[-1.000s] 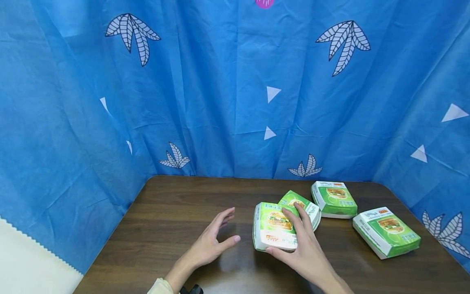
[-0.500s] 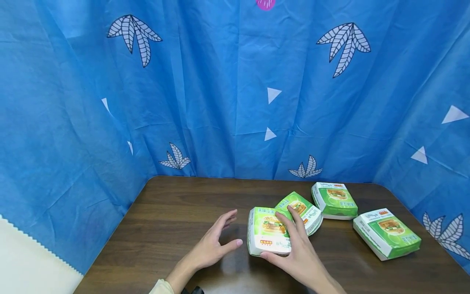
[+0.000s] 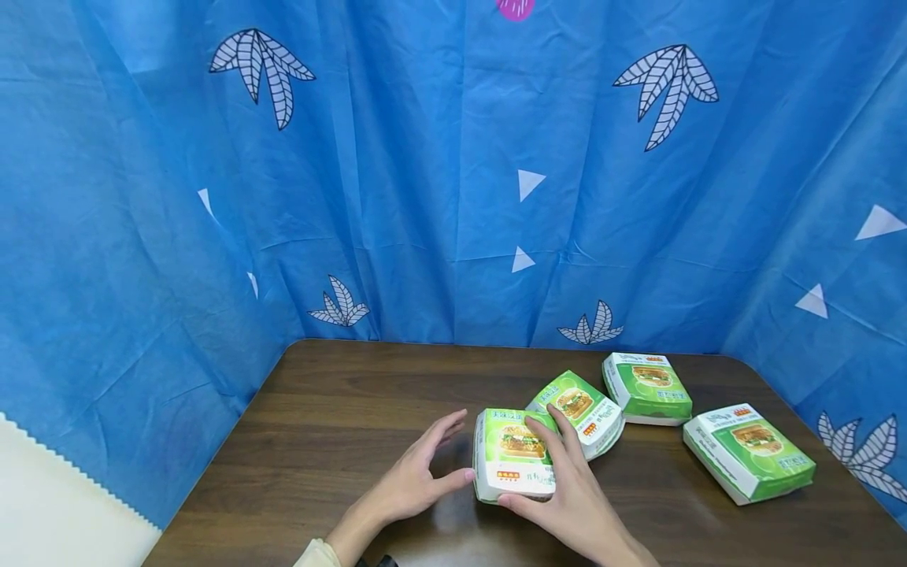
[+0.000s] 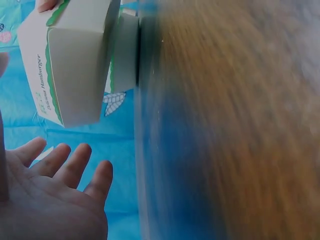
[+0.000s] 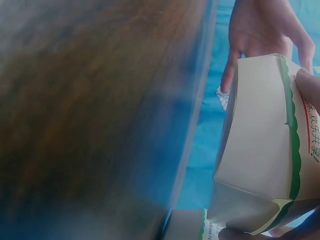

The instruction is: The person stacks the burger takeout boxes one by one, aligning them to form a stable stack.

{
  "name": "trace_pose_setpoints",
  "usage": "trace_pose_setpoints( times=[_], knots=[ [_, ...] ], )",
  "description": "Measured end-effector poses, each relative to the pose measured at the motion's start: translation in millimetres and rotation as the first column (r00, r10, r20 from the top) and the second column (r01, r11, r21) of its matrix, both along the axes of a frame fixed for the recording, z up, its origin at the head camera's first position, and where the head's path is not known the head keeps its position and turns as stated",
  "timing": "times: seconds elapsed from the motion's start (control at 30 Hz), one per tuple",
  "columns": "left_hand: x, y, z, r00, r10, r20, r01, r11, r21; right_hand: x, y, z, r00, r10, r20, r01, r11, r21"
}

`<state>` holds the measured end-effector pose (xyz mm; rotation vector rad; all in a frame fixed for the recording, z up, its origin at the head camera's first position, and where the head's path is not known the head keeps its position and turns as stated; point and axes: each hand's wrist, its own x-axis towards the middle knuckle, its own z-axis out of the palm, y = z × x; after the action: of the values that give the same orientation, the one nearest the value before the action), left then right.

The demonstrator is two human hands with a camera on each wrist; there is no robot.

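My right hand [image 3: 577, 492] grips a green-and-white hamburger box [image 3: 516, 449] by its near and far sides, thumb in front. In the right wrist view the box [image 5: 260, 130] is held with its underside off the table. Left of it, my left hand [image 3: 414, 476] has its fingers spread and holds nothing. The left wrist view shows those fingers [image 4: 72, 165] apart from the box [image 4: 75, 70]; whether the thumb touches it I cannot tell. Just behind the held box, a second hamburger box [image 3: 581, 409] lies turned at an angle, partly covered by my right fingers.
Two more hamburger boxes lie to the right: one [image 3: 646, 386] near the back edge, the other [image 3: 749, 453] closer to the right edge. The dark wooden table [image 3: 340, 417] extends to the left. A blue curtain [image 3: 411, 197] hangs behind and around it.
My right hand has carried the hamburger box left and toward me, away from the box behind it, which shows more now. My left hand has shifted slightly right, toward the held box.
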<state>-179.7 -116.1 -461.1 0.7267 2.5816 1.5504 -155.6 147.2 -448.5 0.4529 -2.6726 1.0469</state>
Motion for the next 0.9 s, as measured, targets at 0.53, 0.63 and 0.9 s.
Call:
trace_pose_setpoints(
  times=[0.53,0.63,0.9],
  knots=[
    [-3.5,10.5,-2.1,0.997,-0.076,-0.003,0.076,0.997,-0.015,-2.9,-1.2,-5.4,0.998,0.02,0.065,-0.02,1.0,0.0],
    [-2.6,12.3,-1.0,0.997,-0.073,0.006,0.073,0.997,-0.039,-3.6,-0.7,-6.8,0.998,0.02,0.068,-0.02,1.0,0.006],
    [-2.9,15.5,0.0,0.998,-0.059,0.031,0.061,0.995,-0.085,-5.1,-0.3,-10.7,0.997,0.025,0.077,-0.025,1.0,0.003]
  ],
)
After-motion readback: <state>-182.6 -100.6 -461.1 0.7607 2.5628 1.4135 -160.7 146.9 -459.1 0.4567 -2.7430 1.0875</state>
